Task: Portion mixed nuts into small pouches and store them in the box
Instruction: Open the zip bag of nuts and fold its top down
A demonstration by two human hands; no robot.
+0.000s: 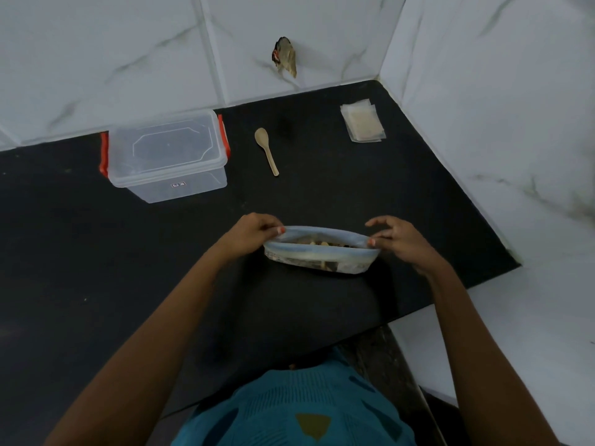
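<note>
On the near middle of the black countertop (96, 252) – items listed by size, with both forearms reaching forward from the bottom edge of the view, elbows apart, converging on one bag.

Countertop: dark, matte, set into a corner of white marbled wall tiles (483, 91).

Storage box (165, 156): clear plastic, lid on, red latches at both ends; stands at the back left against the wall, well apart from the hands.

Bag of mixed nuts (322, 255): clear zip bag with a pale blue rim, standing on the countertop between the hands, mouth pulled open; nuts (322, 243) visible inside.

Left hand (251, 233): knuckles up, fingers curled, thumb and fingertips pinching the left end of the bag's rim.

Right hand (399, 243): thumb pinching the right end of the rim against the lower fingers – index finger lifted and arched above it.

Small pouches (363, 122): flat stack, clear, at the back right near the corner.

Wooden spoon (266, 149): lying flat between box and pouches, bowl toward the wall.
</note>
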